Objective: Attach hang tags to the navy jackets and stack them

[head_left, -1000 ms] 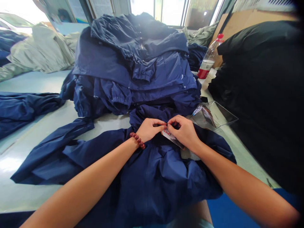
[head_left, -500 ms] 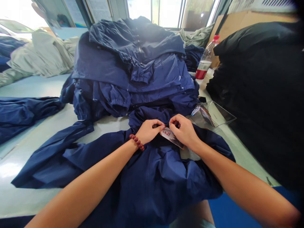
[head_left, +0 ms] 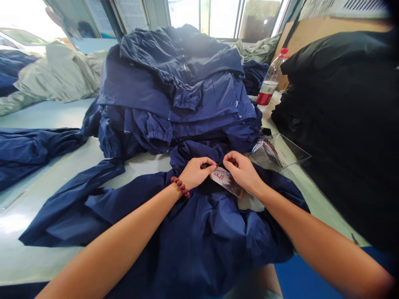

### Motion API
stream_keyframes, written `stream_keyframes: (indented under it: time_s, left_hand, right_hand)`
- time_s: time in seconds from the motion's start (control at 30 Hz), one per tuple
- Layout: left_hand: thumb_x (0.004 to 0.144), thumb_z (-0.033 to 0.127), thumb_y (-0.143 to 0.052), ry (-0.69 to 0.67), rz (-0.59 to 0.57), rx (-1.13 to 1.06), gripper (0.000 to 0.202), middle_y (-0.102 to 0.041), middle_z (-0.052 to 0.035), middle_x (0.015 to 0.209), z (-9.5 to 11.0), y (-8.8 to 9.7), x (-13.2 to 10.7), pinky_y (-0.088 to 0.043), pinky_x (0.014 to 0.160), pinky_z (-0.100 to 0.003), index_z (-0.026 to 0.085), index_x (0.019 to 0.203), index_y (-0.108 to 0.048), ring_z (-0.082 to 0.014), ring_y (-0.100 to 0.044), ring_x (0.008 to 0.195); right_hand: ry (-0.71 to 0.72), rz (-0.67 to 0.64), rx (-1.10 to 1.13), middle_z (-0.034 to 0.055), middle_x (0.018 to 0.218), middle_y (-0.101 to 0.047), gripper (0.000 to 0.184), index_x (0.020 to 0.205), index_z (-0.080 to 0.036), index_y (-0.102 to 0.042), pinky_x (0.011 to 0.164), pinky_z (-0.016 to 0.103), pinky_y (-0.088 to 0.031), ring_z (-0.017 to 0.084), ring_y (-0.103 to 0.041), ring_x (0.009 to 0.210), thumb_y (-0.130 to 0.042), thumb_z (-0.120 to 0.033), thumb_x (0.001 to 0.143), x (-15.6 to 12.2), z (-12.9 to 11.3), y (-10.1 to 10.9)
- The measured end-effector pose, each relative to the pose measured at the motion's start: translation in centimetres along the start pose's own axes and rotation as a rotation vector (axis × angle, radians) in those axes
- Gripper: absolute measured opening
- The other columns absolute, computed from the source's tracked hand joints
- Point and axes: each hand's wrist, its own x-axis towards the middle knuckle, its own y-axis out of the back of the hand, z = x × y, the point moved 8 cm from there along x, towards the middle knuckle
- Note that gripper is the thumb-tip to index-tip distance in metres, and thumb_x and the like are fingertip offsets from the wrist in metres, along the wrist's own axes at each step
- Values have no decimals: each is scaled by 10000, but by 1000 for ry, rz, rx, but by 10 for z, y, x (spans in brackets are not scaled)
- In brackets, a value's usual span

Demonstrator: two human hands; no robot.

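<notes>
A dark blue jacket [head_left: 193,236] lies spread over the table in front of me, its sleeve reaching left. Near its collar, my left hand [head_left: 197,171], with a beaded bracelet [head_left: 180,187] at the wrist, is closed in a pinch at the top of a printed hang tag [head_left: 227,181]. Facing it, my right hand [head_left: 243,171] pinches the same tag's thin black cord, fingertips close to the left ones. The tag hangs tilted over the jacket, its upper right part behind my right hand. The cord's ends are hidden by the fingers.
Behind the jacket rises a heap of dark blue jackets [head_left: 174,91]. At right stand a clear box [head_left: 293,151] with more tags [head_left: 268,150], a red-capped bottle [head_left: 269,85] and a tall black pile [head_left: 339,124]. Grey-green garments [head_left: 59,74] lie at the back left.
The right hand has shifted slightly, and a bit more of the tag's face shows between the hands. Both hands keep their pinch. The whole view has moved a little.
</notes>
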Motion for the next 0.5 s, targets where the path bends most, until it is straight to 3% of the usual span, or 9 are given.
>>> stream_keyframes:
  time_s: [0.17,0.37,0.5]
  left_hand:
    - [865,373,-684,-7,-16,-18,233,-789,-35,910,2,-1,-1,-532,863,-310,165,923,-773,-196,-701,847]
    - [890,417,-673,-55,-69,10,297,-792,-37,945,4,-4,-2,-520,850,-306,165,997,-789,-202,-696,866]
    - [874,392,-674,-96,-78,-37,243,-786,-32,921,10,-5,-2,-521,898,-307,169,872,-773,-204,-698,905]
  right_hand:
    - [85,-65,-127,5,732,-668,303,807,-204,-661,627,281,-411,166,-583,668,-580,-444,974,-3,-9,-6]
    - [113,-71,-114,-8,671,-648,319,779,-199,-689,605,279,-391,154,-555,618,-573,-408,990,-6,-11,-8]
    - [100,-126,-55,-9,667,-627,338,786,-194,-704,587,272,-371,146,-526,612,-571,-428,990,-9,-15,-12]
